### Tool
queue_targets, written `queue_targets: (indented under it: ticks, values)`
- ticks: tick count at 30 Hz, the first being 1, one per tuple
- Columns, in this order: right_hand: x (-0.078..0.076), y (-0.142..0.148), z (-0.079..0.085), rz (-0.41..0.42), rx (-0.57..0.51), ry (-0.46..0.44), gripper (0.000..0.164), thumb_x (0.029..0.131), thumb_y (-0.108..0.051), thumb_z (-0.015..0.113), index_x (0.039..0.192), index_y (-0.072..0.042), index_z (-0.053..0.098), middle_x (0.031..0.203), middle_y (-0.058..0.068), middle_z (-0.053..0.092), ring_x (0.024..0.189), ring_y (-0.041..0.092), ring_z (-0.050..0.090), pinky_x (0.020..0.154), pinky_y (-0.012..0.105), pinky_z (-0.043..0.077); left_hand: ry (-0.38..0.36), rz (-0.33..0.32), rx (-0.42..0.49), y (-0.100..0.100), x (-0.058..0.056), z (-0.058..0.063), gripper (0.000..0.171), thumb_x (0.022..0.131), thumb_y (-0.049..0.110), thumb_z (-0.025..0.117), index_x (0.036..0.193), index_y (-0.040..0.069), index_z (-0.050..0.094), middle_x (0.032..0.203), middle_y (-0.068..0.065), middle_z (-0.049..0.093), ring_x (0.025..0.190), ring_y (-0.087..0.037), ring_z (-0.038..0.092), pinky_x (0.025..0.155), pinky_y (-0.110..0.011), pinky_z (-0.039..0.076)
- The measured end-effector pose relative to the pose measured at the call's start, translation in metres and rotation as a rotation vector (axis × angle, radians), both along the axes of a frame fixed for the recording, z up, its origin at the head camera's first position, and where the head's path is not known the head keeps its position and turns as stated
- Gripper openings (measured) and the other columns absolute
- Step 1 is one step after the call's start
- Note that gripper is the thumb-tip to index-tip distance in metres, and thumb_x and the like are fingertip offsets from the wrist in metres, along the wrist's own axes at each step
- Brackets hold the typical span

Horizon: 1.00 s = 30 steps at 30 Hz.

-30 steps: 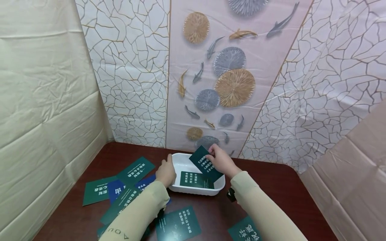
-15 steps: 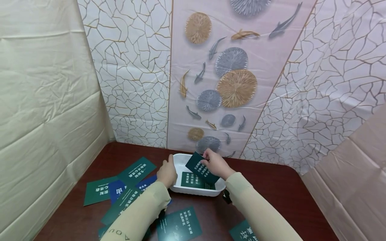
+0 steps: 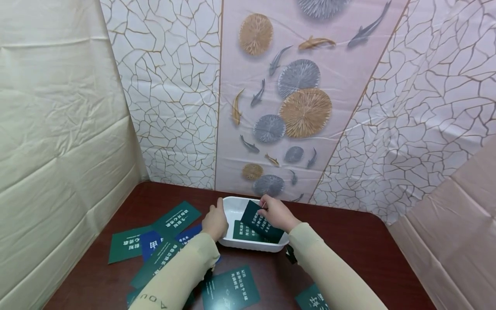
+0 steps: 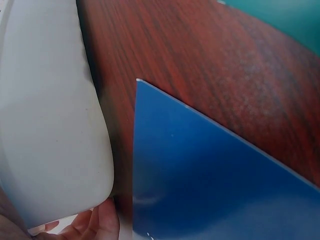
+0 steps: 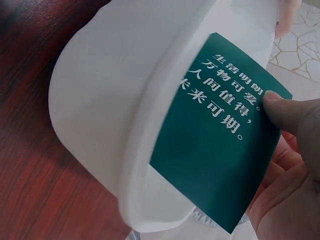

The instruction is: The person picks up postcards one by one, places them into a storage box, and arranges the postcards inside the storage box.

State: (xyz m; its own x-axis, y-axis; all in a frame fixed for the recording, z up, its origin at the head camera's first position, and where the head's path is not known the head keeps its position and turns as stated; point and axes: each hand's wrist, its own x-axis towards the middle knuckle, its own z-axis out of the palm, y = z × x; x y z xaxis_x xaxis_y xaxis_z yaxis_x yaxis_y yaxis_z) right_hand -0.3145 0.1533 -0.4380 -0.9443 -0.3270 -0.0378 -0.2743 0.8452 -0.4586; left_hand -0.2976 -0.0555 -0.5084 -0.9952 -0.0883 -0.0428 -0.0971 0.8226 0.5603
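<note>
My right hand (image 3: pixel 277 214) pinches a dark green card (image 5: pixel 220 135) with white lettering by its edge, thumb on the printed face. The card slants down inside a white plastic tray (image 3: pixel 248 246). Beneath it in the head view, another green card (image 3: pixel 242 231) lies on the tray's bottom, partly covered. At the tray's left end, my left hand (image 3: pixel 215 220) grips the rim. Its fingers (image 4: pixel 102 222) show around the tray's end in the left wrist view, where a blue card (image 4: pixel 210 175) lies just beside the tray.
Several green and blue cards overlap on the dark red wooden table (image 3: pixel 348 245) at the left. One green card (image 3: pixel 231 287) lies in front of the tray, another (image 3: pixel 311 298) near my right sleeve. A patterned cloth (image 3: pixel 271 107) hangs behind the table.
My right hand has moved slightly left and lowered the pinched card further into the tray, over the card lying there. My left hand stays on the rim.
</note>
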Motion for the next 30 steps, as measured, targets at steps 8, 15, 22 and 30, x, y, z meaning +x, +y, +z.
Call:
queue_targets:
  ticks: [8, 15, 22, 30]
  values:
    - [0.004, -0.002, -0.006, 0.021, 0.021, -0.028, 0.014, 0.094, -0.017, 0.065, 0.105, -0.015, 0.059, 0.101, 0.004, 0.063, 0.088, 0.015, 0.060, 0.077, 0.038, 0.051, -0.026, 0.019, -0.011, -0.006, 0.000, -0.005, 0.083, 0.085, 0.004, 0.066, 0.152, 0.012, 0.017, 0.131, -0.025, 0.045, 0.094, -0.035, 0.060, 0.082, -0.055, 0.049]
    - [0.001, 0.003, 0.006, 0.059, 0.088, -0.064, 0.019, 0.094, -0.010, 0.063, 0.113, -0.012, 0.058, 0.107, 0.009, 0.063, 0.095, 0.021, 0.060, 0.081, 0.042, 0.051, -0.066, 0.013, -0.001, -0.003, -0.009, 0.004, 0.084, 0.087, 0.005, 0.065, 0.153, 0.014, 0.014, 0.134, -0.023, 0.043, 0.101, -0.036, 0.059, 0.089, -0.056, 0.046]
    - [-0.003, 0.007, 0.009, 0.075, 0.135, -0.086, 0.027, 0.094, -0.004, 0.057, 0.121, -0.008, 0.057, 0.117, 0.013, 0.061, 0.105, 0.025, 0.058, 0.088, 0.045, 0.049, -0.077, 0.014, -0.005, -0.001, -0.011, 0.012, 0.087, 0.084, 0.004, 0.068, 0.152, 0.015, 0.014, 0.133, -0.023, 0.043, 0.098, -0.036, 0.059, 0.087, -0.055, 0.047]
    - [-0.006, -0.004, 0.003, 0.057, 0.134, -0.079, 0.028, 0.094, -0.004, 0.055, 0.122, -0.010, 0.057, 0.118, 0.012, 0.061, 0.102, 0.021, 0.059, 0.088, 0.043, 0.049, -0.081, 0.014, -0.003, -0.001, -0.010, 0.006, 0.086, 0.085, 0.006, 0.068, 0.152, 0.014, 0.015, 0.134, -0.023, 0.043, 0.102, -0.036, 0.058, 0.090, -0.056, 0.046]
